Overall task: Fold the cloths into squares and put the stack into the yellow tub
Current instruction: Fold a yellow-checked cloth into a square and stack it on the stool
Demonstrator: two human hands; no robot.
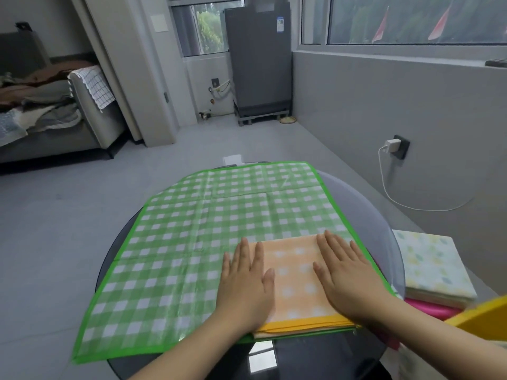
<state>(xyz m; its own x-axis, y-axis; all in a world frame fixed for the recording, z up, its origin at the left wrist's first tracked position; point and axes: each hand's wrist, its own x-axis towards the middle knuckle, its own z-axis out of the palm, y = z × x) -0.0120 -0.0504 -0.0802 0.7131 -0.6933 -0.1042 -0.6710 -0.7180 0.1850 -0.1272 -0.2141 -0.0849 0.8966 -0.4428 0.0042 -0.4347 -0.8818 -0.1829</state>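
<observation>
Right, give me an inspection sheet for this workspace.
Surface: round dark glass table, mostly covered.
Job's things: green cloth spread open and flat on the table; orange cloth folded, lying on the green one; yellow tub at the right edge, only partly in view.
Clutter: leaf-print folded cloths on a pink one, right of the table.
Grippers: left hand and right hand both flat, pressing the orange cloth.
Cables: white charger in a wall socket, cable looping down the wall.
Surroundings: sofa piled with fabrics, grey fridge, windows.
</observation>
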